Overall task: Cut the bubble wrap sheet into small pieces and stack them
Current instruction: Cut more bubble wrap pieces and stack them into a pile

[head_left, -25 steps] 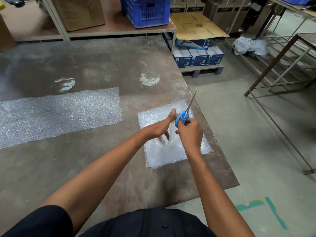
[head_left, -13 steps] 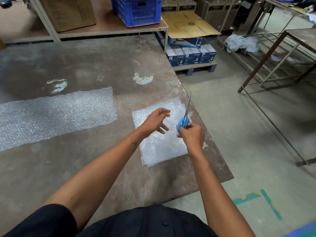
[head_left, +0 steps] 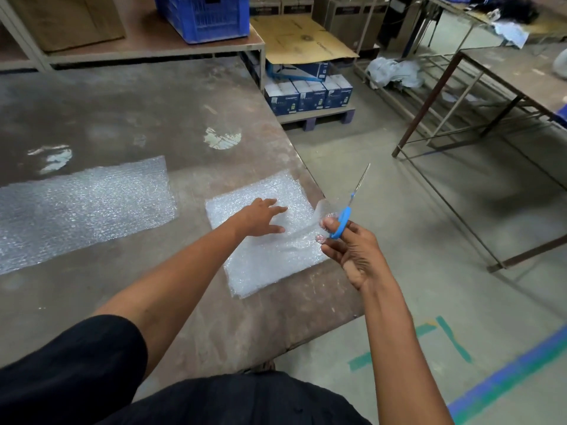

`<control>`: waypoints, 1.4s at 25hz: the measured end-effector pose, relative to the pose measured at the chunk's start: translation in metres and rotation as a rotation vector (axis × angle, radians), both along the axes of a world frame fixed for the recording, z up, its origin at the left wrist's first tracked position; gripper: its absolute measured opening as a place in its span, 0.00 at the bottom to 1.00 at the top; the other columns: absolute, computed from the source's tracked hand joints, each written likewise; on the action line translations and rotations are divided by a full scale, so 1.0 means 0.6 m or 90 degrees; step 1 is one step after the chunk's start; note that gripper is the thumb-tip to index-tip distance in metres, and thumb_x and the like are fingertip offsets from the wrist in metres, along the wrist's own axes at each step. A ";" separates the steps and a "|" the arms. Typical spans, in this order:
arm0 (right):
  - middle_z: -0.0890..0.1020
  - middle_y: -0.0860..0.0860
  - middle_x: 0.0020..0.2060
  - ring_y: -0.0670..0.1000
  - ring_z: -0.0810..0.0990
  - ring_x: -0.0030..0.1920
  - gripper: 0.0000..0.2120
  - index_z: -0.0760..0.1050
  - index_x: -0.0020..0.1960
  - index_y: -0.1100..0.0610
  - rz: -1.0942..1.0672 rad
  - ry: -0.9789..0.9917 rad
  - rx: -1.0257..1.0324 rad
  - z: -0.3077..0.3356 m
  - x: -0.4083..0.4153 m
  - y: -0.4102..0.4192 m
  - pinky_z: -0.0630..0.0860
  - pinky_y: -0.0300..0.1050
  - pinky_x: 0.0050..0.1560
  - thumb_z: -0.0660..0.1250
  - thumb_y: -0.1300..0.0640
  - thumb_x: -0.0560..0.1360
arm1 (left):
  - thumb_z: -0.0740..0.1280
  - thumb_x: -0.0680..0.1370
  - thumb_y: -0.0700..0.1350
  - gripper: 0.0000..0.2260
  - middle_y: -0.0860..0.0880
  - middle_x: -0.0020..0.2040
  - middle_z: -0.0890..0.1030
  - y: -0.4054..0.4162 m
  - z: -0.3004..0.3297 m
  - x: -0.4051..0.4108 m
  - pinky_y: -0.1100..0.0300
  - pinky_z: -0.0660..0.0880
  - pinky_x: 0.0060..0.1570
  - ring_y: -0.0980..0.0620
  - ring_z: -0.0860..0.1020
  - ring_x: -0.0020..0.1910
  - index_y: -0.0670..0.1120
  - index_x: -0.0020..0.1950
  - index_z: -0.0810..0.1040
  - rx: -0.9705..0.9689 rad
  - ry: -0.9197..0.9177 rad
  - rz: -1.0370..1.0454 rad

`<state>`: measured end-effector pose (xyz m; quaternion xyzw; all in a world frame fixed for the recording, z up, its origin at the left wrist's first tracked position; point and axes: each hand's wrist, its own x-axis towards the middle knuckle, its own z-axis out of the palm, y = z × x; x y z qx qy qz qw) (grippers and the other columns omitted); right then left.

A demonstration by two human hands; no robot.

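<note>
Meanwhile left hand (head_left: 260, 217) flat on bubble wrap stack (head_left: 264, 259), right hand (head_left: 349, 243) gripping scissors (head_left: 348, 214)

Warehouse or packing workshop, probably: bare concrete floor (head_left: 383, 210) with tape lines, worn worktable (head_left: 122, 118), blue crate (head_left: 205, 16), stacked cartons (head_left: 306, 95) on pallet, metal racks.

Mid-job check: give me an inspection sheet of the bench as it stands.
Surface: worn brown table, pale scuffs.
Job's things: long bubble wrap sheet flat at left; cut pieces lying near the right edge; scissors, blades closed, pointing up.
Clutter: nothing seen.
Grippers: left hand spread flat on the pieces; right hand grips the scissors, fingertips on the pieces' lifted edge.
Cables: nothing seen.
Surroundings: blue crate, stacked boxes, metal frames.
</note>
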<state>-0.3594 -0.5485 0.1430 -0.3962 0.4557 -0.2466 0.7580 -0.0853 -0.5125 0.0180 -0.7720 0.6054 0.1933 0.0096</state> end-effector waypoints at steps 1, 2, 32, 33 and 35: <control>0.88 0.53 0.47 0.52 0.87 0.38 0.13 0.82 0.58 0.61 0.021 -0.017 0.007 0.020 -0.014 0.003 0.83 0.39 0.33 0.77 0.62 0.75 | 0.63 0.81 0.68 0.35 0.46 0.86 0.56 0.004 -0.005 -0.002 0.39 0.65 0.76 0.38 0.60 0.81 0.58 0.85 0.57 0.009 -0.032 -0.002; 0.87 0.52 0.45 0.49 0.85 0.35 0.11 0.83 0.56 0.59 0.036 -0.043 0.014 0.037 -0.026 0.006 0.81 0.37 0.31 0.77 0.61 0.74 | 0.62 0.81 0.68 0.35 0.46 0.86 0.54 0.009 -0.012 -0.005 0.39 0.67 0.75 0.38 0.60 0.81 0.59 0.86 0.56 -0.001 -0.061 0.000; 0.88 0.51 0.55 0.55 0.90 0.50 0.10 0.78 0.60 0.61 0.005 -0.052 -0.279 -0.036 0.509 0.511 0.87 0.53 0.49 0.73 0.56 0.82 | 0.60 0.85 0.35 0.18 0.42 0.66 0.83 0.650 0.146 0.184 0.44 0.83 0.59 0.44 0.84 0.60 0.44 0.75 0.75 -0.409 1.075 0.555; 0.88 0.49 0.53 0.51 0.89 0.52 0.10 0.80 0.58 0.57 -0.008 -0.006 -0.341 -0.051 0.510 0.515 0.85 0.51 0.52 0.73 0.53 0.82 | 0.61 0.85 0.36 0.18 0.40 0.68 0.81 0.667 0.142 0.217 0.39 0.80 0.64 0.42 0.82 0.64 0.41 0.76 0.74 -0.369 1.083 0.548; 0.88 0.45 0.50 0.45 0.86 0.53 0.10 0.81 0.56 0.51 -0.018 0.089 -0.423 -0.080 0.509 0.508 0.82 0.46 0.54 0.75 0.46 0.80 | 0.71 0.80 0.39 0.21 0.34 0.70 0.77 0.694 0.137 0.274 0.32 0.72 0.70 0.36 0.78 0.66 0.33 0.71 0.73 -0.303 1.086 0.567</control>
